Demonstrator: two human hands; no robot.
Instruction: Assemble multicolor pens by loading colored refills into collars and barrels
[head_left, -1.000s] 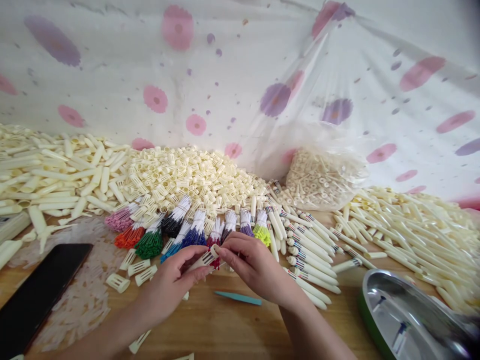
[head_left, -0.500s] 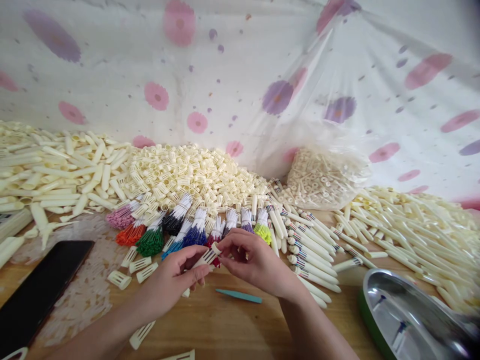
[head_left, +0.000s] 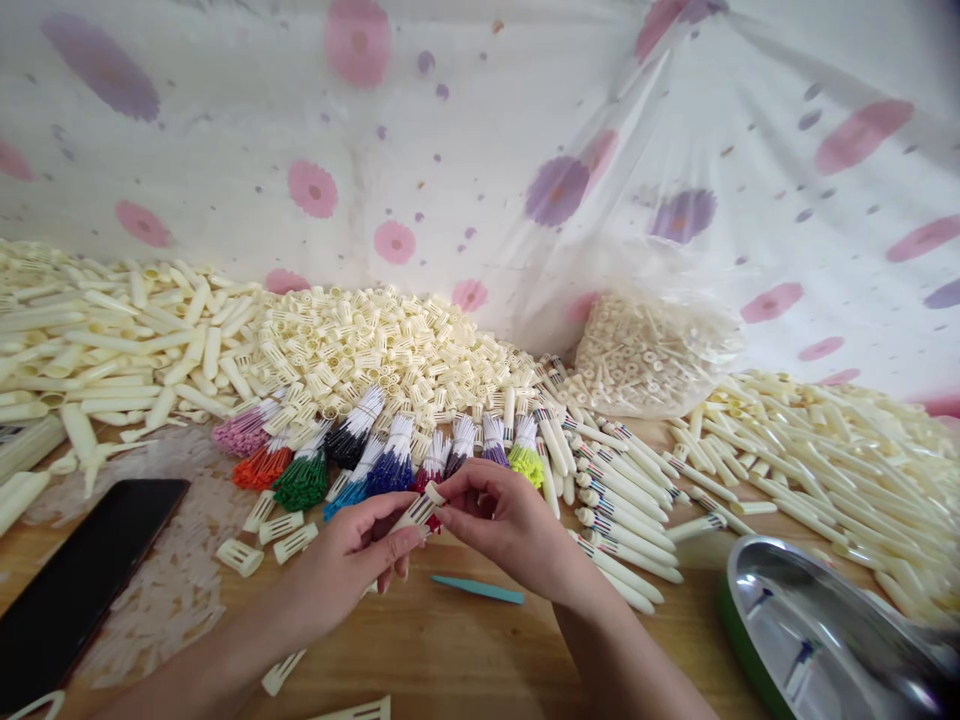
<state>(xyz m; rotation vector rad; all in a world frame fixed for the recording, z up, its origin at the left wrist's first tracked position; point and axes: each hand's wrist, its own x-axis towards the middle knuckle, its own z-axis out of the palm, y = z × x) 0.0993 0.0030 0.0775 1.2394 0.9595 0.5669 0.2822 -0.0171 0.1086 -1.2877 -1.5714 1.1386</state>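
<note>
Between my hands is a cream slotted pen barrel (head_left: 414, 514), tilted up to the right, with dark strips showing in its slots. My left hand (head_left: 341, 565) is closed around its lower part, thumb along the near side. The thumb and fingertips of my right hand (head_left: 514, 530) pinch its upper end; whether a smaller part is between them is hidden. Just behind the hands lie bundles of pen refills with coloured ends, among them a blue bundle (head_left: 390, 465) and a yellow-green bundle (head_left: 526, 460). Below the right hand rests a teal flat tool (head_left: 478, 590).
Slotted barrels form a heap (head_left: 390, 345) at the back, beside a plastic bag of small parts (head_left: 652, 350). Assembled multicolour pens (head_left: 630, 525) lie to the right, near a metal tray (head_left: 787, 560). At left is a black phone (head_left: 90, 585); long cream tubes (head_left: 832, 470) pile up far right.
Both hands stay nearly in place with the slotted pen barrel. My right fingertips have shifted slightly at its upper end.
</note>
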